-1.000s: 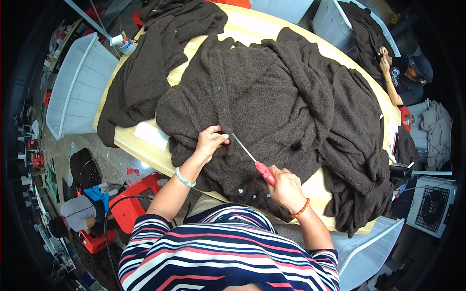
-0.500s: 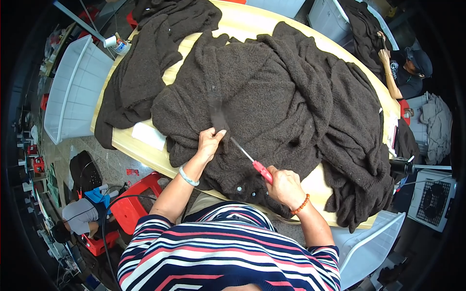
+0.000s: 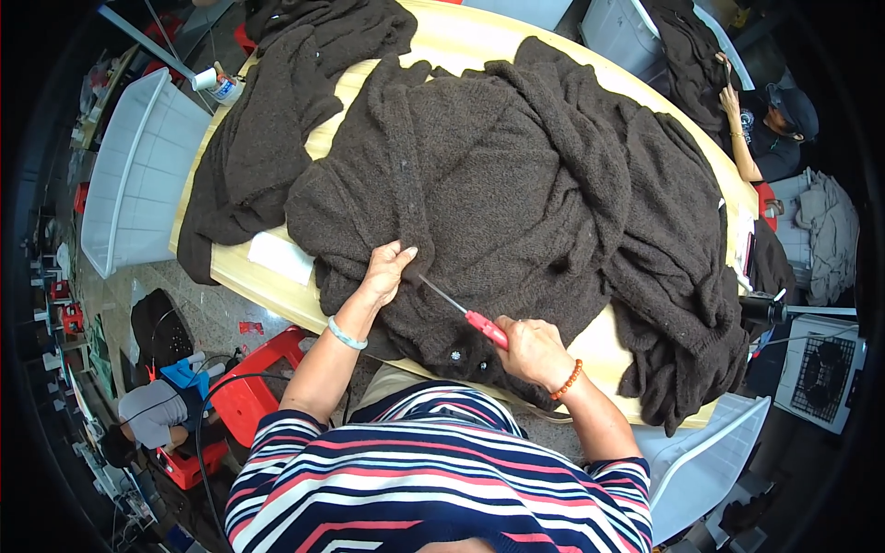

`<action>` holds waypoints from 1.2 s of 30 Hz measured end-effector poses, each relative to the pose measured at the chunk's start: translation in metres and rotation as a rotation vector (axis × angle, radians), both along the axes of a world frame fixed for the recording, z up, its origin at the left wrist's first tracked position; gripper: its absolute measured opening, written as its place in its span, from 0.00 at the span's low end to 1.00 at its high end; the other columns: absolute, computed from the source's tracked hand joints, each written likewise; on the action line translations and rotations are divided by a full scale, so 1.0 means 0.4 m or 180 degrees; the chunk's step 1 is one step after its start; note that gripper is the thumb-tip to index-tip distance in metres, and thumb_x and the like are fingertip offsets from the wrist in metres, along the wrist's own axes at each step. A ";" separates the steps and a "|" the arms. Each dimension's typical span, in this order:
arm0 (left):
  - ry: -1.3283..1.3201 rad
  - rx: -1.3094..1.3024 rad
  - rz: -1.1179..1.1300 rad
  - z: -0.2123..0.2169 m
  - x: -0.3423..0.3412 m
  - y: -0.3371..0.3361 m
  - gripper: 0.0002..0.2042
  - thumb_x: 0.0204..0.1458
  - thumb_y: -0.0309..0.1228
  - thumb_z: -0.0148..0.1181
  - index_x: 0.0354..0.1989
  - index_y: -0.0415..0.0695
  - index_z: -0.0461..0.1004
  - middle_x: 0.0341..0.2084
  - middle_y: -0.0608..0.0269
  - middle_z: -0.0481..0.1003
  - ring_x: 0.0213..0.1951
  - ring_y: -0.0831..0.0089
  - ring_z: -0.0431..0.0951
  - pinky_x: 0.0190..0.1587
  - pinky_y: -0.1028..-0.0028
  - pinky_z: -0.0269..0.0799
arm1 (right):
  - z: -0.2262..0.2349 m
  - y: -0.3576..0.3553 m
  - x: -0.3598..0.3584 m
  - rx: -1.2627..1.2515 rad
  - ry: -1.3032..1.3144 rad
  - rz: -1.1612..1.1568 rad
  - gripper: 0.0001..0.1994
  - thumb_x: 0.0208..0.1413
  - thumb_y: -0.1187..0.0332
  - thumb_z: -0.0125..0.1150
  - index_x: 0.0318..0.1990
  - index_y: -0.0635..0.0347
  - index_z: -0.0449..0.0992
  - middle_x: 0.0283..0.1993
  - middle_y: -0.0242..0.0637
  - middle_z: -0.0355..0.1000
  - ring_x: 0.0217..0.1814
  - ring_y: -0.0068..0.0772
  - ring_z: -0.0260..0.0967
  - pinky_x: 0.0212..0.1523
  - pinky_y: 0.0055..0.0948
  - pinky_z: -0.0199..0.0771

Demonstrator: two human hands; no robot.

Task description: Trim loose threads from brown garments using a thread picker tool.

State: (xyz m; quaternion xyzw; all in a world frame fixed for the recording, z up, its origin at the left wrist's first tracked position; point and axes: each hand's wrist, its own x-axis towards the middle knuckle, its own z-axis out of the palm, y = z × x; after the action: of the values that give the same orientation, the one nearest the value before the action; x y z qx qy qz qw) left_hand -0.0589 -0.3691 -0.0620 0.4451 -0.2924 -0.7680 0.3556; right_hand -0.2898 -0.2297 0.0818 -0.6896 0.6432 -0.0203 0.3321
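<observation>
A dark brown knitted cardigan (image 3: 489, 175) lies spread over the table in front of me. My left hand (image 3: 385, 272) pinches the lower end of its long front band (image 3: 406, 184). In my closed right hand (image 3: 536, 352) is a red-handled tool (image 3: 486, 326) with a thin metal shaft; its exact kind cannot be made out. The shaft's tip points up and left, just beside the band near my left fingers. Small shiny buttons (image 3: 455, 355) show on the knit below the tool.
More brown knits cover the pale wooden table (image 3: 599, 355) at the left (image 3: 263, 138) and right (image 3: 678, 240). A white bin (image 3: 138, 175) stands left, above a red stool (image 3: 244, 405). Another person (image 3: 784, 129) handles dark fabric at the far right; someone sits at the lower left.
The blurred front band now lies still and straight. My left hand has shifted slightly left, and my right hand has drawn the tool a little left and down.
</observation>
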 end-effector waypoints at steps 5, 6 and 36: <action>-0.1853 -0.1683 -0.0237 0.052 -0.018 -0.026 0.18 0.52 0.28 0.64 0.48 0.32 0.68 0.38 0.58 0.76 0.37 0.73 0.78 0.42 0.74 0.75 | 0.009 0.003 -0.007 -0.0257 -0.0071 -0.0363 0.07 0.50 0.70 0.58 0.37 0.60 0.71 0.27 0.51 0.73 0.35 0.51 0.73 0.37 0.46 0.74; -0.1843 -0.1695 -0.0233 0.077 -0.035 -0.036 0.18 0.52 0.28 0.64 0.48 0.32 0.68 0.38 0.58 0.76 0.37 0.73 0.78 0.42 0.74 0.75 | 0.010 0.004 -0.009 -0.0234 -0.0133 -0.0524 0.08 0.51 0.69 0.58 0.38 0.58 0.71 0.27 0.52 0.72 0.36 0.52 0.73 0.39 0.47 0.73; -0.2382 -0.2136 -0.0523 0.077 -0.036 -0.053 0.13 0.47 0.28 0.69 0.38 0.35 0.74 0.30 0.63 0.79 0.34 0.81 0.75 0.36 0.76 0.73 | -0.001 -0.079 -0.017 -0.0392 0.0047 -0.0554 0.07 0.51 0.68 0.58 0.37 0.59 0.73 0.26 0.49 0.73 0.33 0.50 0.74 0.35 0.46 0.74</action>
State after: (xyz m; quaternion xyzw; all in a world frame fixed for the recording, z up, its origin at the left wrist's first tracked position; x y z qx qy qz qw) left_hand -0.0733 -0.3901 -0.0313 0.5265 -0.6644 -0.4452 0.2884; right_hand -0.2967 -0.2613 0.0812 -0.6503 0.7007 -0.0835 0.2813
